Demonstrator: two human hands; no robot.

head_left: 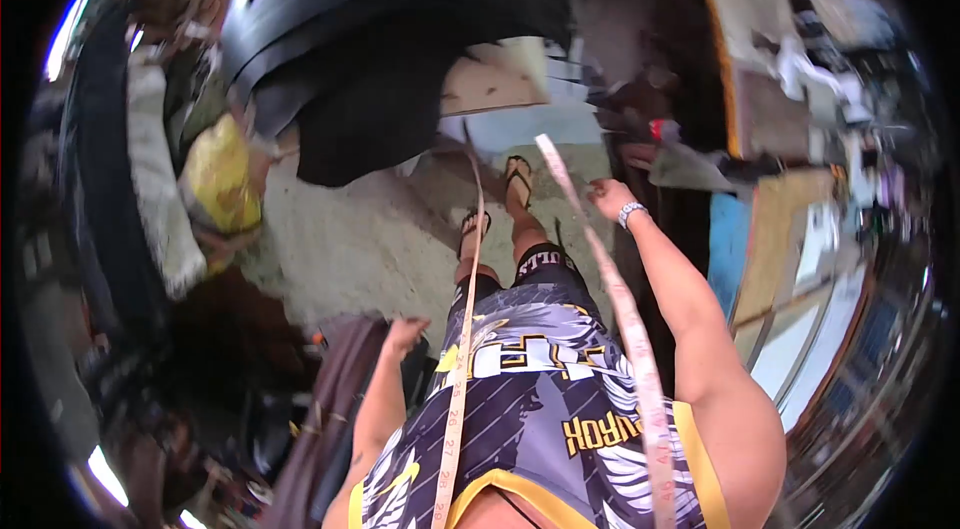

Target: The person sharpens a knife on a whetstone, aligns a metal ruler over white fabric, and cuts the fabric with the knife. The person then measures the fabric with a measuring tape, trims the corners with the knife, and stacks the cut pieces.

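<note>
Hanging in two strands down the front of the person's jersey (545, 409), a measuring tape (632, 329) passes near the right hand (610, 198), which looks loosely curled; whether it grips anything, one cannot tell. The left hand (406, 336) hangs beside a brown cloth (342, 379), its hold equally unclear, while black sheets (385, 39) lie draped beyond the feet (517, 181).

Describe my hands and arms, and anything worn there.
The right hand is ungloved, with a silver link band at its wrist; the left hand is ungloved and bare-wristed. No sleeves cover the arms; the jersey has yellow armhole trim.
</note>
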